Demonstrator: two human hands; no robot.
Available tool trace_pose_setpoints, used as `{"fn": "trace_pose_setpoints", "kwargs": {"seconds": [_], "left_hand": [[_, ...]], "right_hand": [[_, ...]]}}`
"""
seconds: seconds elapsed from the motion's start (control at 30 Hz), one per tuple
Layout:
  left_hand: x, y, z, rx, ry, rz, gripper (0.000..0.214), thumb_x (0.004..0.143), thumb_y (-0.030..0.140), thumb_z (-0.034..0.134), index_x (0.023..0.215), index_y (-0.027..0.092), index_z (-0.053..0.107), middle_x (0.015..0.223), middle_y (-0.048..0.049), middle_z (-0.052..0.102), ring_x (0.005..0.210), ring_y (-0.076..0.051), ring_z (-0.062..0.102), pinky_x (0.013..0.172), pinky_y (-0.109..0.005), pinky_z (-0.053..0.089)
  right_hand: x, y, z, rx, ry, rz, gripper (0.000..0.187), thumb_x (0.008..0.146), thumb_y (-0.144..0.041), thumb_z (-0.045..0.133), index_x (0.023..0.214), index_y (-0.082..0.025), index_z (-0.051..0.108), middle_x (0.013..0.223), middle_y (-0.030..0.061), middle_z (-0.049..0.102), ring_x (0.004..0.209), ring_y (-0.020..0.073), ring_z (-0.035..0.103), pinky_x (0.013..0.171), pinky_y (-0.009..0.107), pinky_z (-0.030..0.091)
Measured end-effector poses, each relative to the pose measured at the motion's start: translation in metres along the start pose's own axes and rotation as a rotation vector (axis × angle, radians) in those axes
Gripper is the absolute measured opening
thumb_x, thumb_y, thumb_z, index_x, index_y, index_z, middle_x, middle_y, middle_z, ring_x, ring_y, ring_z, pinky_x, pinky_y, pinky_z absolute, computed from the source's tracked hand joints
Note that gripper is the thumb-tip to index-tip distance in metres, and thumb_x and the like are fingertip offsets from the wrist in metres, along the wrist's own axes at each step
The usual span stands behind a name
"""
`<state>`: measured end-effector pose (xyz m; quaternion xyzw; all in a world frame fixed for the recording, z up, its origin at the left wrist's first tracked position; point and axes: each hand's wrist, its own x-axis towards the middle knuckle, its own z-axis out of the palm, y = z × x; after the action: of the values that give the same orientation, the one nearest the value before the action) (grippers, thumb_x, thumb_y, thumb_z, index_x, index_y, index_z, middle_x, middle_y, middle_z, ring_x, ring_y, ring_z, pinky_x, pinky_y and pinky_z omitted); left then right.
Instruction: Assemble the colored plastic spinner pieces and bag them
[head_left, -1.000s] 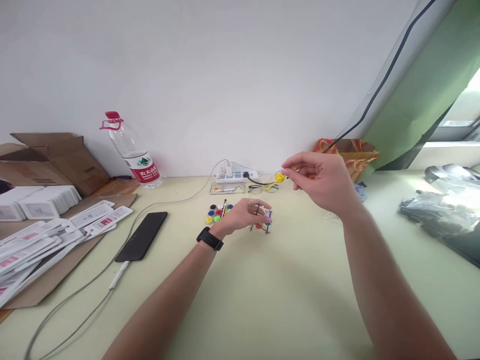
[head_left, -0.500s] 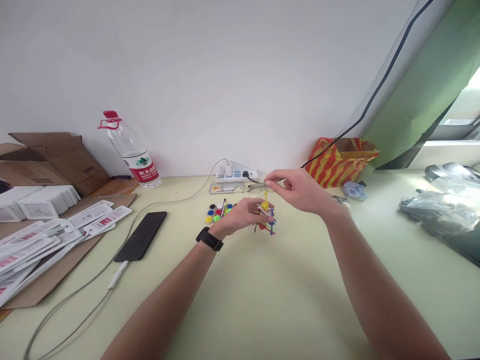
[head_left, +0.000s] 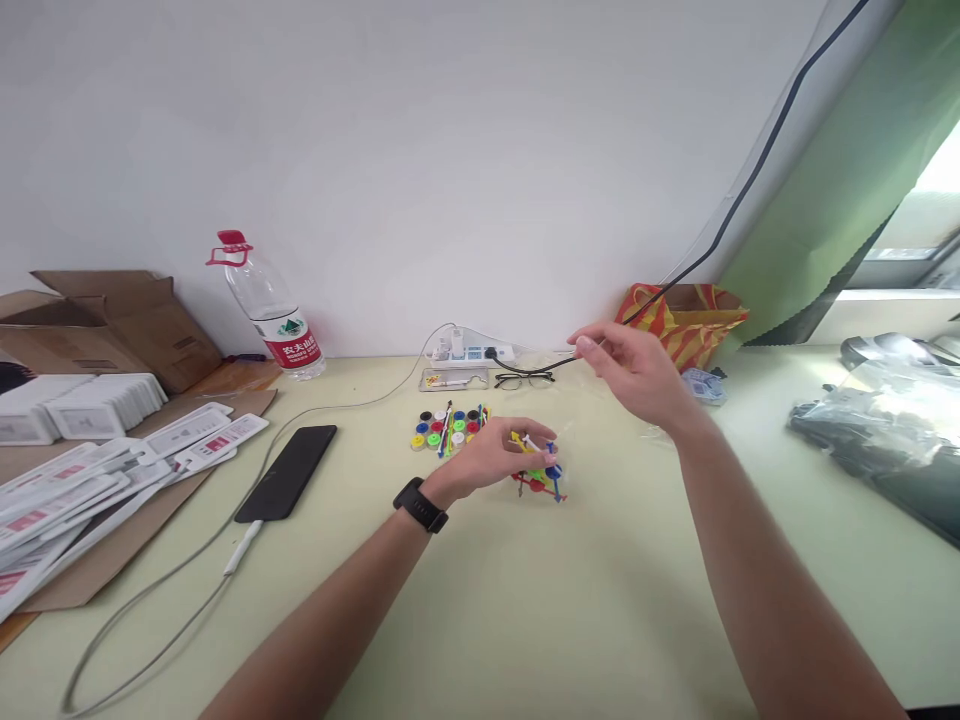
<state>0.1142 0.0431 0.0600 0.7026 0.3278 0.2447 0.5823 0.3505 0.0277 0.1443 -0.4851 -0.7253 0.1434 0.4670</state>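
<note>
My left hand (head_left: 499,450) is closed around a cluster of small plastic arrow pieces just above the table. A blue arrow (head_left: 555,472) stands upright at its fingertips, with a red arrow (head_left: 538,485) crossing below it. Yellow, green, white and dark parts also show, though the fingers hide some of the cluster. Up and to the right, my right hand (head_left: 634,370) hovers with its fingers loosely bent and nothing visible in them. Left of the cluster, several round coloured discs (head_left: 435,440) lie in rows, with long thin arrows (head_left: 448,430) across them.
Behind the hands are a power strip (head_left: 472,352), glasses (head_left: 525,380) and a clear case (head_left: 454,380). A phone (head_left: 286,473) on a cable, a large bottle (head_left: 289,335) and white cards (head_left: 150,465) stand left. A striped bag (head_left: 682,325) and plastic-wrapped things (head_left: 885,420) are right.
My right hand has moved right, away from the cluster. The yellow arrow that stood upright under its fingertips now leans among the pieces in my left hand. The cluster sits slightly lower in view.
</note>
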Motion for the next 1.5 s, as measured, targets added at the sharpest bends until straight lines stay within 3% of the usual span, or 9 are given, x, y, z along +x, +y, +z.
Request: {"fn": "trace_pose_setpoints", "kwargs": {"seconds": [0.17,0.27,0.37,0.57,0.8,1.1,1.2,1.4,1.5], "left_hand": [[-0.034,-0.018,0.009,-0.04,0.037,-0.061,0.053,0.083,0.051,0.081,0.125,0.02,0.072,0.106,-0.0108,0.077,0.093,-0.025,0.075,0.078,-0.032,0.058],[-0.048,-0.026,0.012,-0.088,0.085,0.02,0.041,0.089,0.049,0.076,0.117,0.019,0.075,0.109,-0.0102,0.077,0.1,-0.025,0.073,0.085,-0.032,0.056],[-0.053,-0.028,0.007,-0.129,0.215,0.074,0.034,0.089,0.046,0.077,0.11,0.018,0.077,0.108,-0.0088,0.077,0.104,-0.024,0.07,0.089,-0.031,0.054],[-0.055,-0.034,-0.001,-0.17,0.318,0.081,0.026,0.084,0.039,0.081,0.098,0.017,0.079,0.1,-0.0085,0.076,0.095,-0.022,0.069,0.085,-0.031,0.053],[-0.057,-0.038,-0.002,-0.214,0.419,0.132,0.025,0.078,0.03,0.085,0.099,0.02,0.077,0.089,-0.0037,0.072,0.088,-0.019,0.069,0.082,-0.031,0.056],[-0.056,-0.041,-0.003,-0.152,0.367,0.102,0.029,0.079,0.04,0.086,0.093,0.018,0.076,0.101,-0.0066,0.074,0.097,-0.021,0.069,0.089,-0.033,0.056],[-0.055,-0.042,-0.003,-0.167,0.365,0.095,0.035,0.079,0.041,0.086,0.103,0.018,0.075,0.101,-0.0068,0.073,0.097,-0.021,0.069,0.087,-0.033,0.056],[-0.056,-0.042,-0.007,-0.145,0.122,0.01,0.043,0.076,0.039,0.09,0.109,0.018,0.073,0.112,-0.01,0.074,0.098,-0.023,0.074,0.09,-0.036,0.057],[-0.054,-0.049,-0.009,-0.127,0.103,-0.032,0.048,0.071,0.038,0.093,0.109,0.016,0.073,0.103,-0.0114,0.078,0.098,-0.025,0.076,0.092,-0.037,0.057]], "right_hand": [[-0.047,0.02,0.044,0.366,-0.35,0.24,0.056,0.087,-0.055,0.073,0.131,-0.021,0.063,0.114,0.0101,0.07,0.09,0.0202,0.065,0.078,0.033,0.054],[-0.073,0.024,0.07,0.536,-0.435,0.313,0.044,0.083,-0.056,0.076,0.103,-0.017,0.072,0.094,0.0074,0.071,0.086,0.0208,0.065,0.079,0.035,0.053],[-0.085,0.022,0.084,0.55,-0.35,0.318,0.04,0.085,-0.058,0.073,0.086,-0.017,0.073,0.083,0.0041,0.069,0.078,0.0182,0.062,0.075,0.033,0.051],[-0.089,0.019,0.088,0.507,-0.165,0.284,0.036,0.087,-0.055,0.072,0.084,-0.019,0.071,0.078,0.0022,0.067,0.074,0.0174,0.059,0.071,0.031,0.049],[-0.095,0.014,0.092,0.517,-0.117,0.268,0.033,0.089,-0.052,0.071,0.082,-0.019,0.069,0.077,0.002,0.064,0.074,0.018,0.059,0.071,0.032,0.049],[-0.091,0.018,0.09,0.555,-0.071,0.359,0.042,0.083,-0.06,0.075,0.089,-0.019,0.072,0.076,0.0045,0.069,0.07,0.0181,0.06,0.068,0.033,0.051],[-0.092,0.02,0.092,0.593,-0.057,0.378,0.042,0.082,-0.06,0.076,0.087,-0.019,0.07,0.075,0.0043,0.068,0.068,0.0171,0.058,0.066,0.032,0.05],[-0.09,0.03,0.096,0.67,0.075,0.421,0.043,0.08,-0.06,0.078,0.088,-0.02,0.066,0.074,0.0031,0.066,0.066,0.016,0.055,0.065,0.031,0.047],[-0.09,0.033,0.097,0.705,0.125,0.437,0.042,0.08,-0.059,0.078,0.089,-0.02,0.065,0.076,0.0026,0.066,0.067,0.0158,0.055,0.067,0.031,0.048]]}}
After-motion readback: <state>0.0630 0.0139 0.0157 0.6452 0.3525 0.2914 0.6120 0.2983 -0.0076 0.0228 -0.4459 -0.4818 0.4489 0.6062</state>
